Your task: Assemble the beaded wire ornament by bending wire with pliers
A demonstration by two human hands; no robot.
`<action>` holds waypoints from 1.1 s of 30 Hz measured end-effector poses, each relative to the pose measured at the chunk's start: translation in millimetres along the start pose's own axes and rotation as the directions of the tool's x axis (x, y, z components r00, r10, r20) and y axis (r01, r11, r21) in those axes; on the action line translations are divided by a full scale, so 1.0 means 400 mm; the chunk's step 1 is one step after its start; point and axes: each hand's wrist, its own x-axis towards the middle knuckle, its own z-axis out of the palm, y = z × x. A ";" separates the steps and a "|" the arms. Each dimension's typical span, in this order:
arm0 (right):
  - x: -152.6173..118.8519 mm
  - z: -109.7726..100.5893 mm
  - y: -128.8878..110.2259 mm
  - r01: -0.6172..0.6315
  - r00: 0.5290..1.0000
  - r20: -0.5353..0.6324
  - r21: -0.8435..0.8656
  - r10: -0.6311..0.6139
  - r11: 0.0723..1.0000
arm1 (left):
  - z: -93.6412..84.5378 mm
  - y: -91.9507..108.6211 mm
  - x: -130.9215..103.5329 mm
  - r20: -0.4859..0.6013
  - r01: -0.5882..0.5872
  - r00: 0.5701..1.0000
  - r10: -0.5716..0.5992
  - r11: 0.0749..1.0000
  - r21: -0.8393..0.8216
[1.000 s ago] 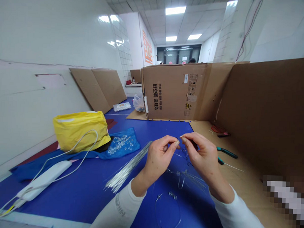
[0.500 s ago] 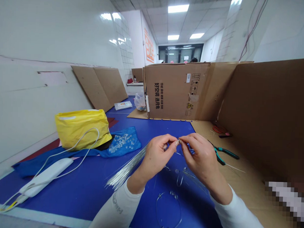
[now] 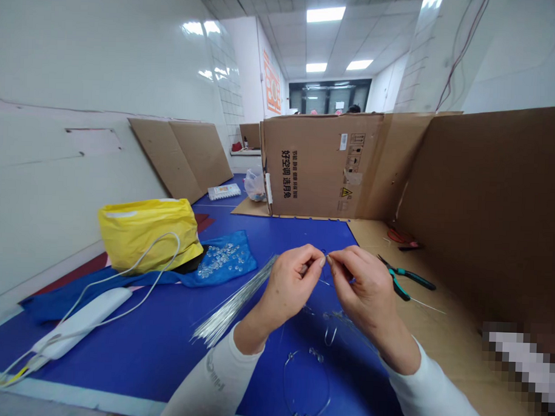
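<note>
**Left hand [image 3: 295,281] and right hand [image 3: 363,287] nose to nose over the blue desk [image 3: 163,343]!**

Both are pinching, thumb against forefinger, on what looks like a fine wire [image 3: 325,258] right between them, above the middle of the desk. Too little of it shows to call its direction or long axis. Whether the fingertips touch, I can't tell.

And the score? One beaded loop [image 3: 316,355] lies below the hands, seemingly formed, with a gap near its top. Plenty looks left: clear beads [image 3: 223,259] scattered on a blue cloth [image 3: 246,249], and a bundle of straight wires [image 3: 235,306] just left of the left hand. That bundle's long axis runs diagonally, splayed end towards the wearer's left, far end towards the cardboard box [image 3: 319,167]. Green-handled pliers [image 3: 416,278] sit right of the right hand, unheld.
</note>
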 end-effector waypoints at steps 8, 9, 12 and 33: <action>0.003 -0.015 -0.010 0.024 0.999 0.037 -0.095 -0.021 0.995 | 0.017 0.004 -0.001 -0.056 -0.029 0.998 0.032 0.998 0.050; 0.004 -0.016 -0.011 0.029 0.999 0.044 -0.102 -0.025 0.994 | 0.018 0.005 -0.002 -0.063 -0.034 0.997 0.038 0.998 0.058; 0.005 -0.017 -0.010 0.056 0.997 0.056 -0.127 -0.050 0.990 | 0.020 0.007 -0.005 -0.089 -0.055 0.994 0.064 0.994 0.097; 0.003 -0.001 0.006 -0.274 0.961 0.078 0.159 0.265 0.948 | 0.021 0.006 0.000 -0.030 0.084 0.996 -0.086 0.994 -0.072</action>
